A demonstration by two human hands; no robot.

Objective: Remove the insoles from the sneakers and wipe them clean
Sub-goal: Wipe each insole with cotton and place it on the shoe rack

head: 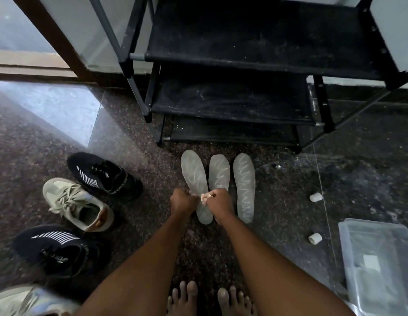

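I record left insole (193,176), middle insole (219,172) and right insole (244,185) pale grey with white zigzag lines. Black sneaker (102,174), 9 o'clock, and second black sneaker (59,249), 8 o'clock: white stripes. Beige sneaker (77,204) between. Cloth (206,197) cream. Floor (357,167) speckled dark brown. Shoe rack (244,42), 12 o'clock, black.

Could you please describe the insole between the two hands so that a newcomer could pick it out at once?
Find the black shoe rack; three pale insoles lie on the floor before it. It is the leftmost insole, the one whose heel end shows between the left hand and the right hand, which pinches a small cloth.
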